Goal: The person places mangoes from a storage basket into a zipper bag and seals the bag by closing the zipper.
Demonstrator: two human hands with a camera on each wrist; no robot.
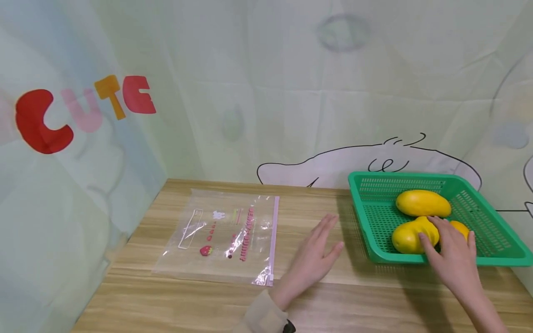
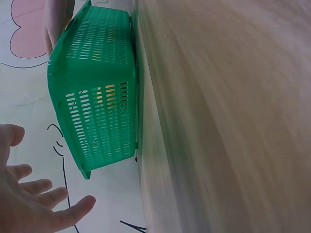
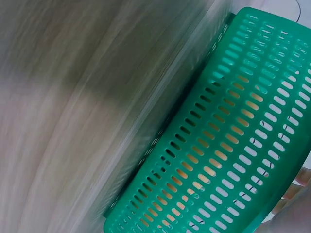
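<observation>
Your left hand hovers straight-fingered, empty; your nearer right hand arches over the lumpy yellow fruit, its length extending leftward from fingers whose grip I cannot tell.

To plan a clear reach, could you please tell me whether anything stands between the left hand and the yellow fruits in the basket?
Yes: the green basket's left wall stands between the left hand and the yellow fruits; its top is open.

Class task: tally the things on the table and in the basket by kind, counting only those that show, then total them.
Basket: 1
Clear bag: 1
Yellow-to-orange fruits: 3, one partly hidden by the right hand
Total: 5
</observation>
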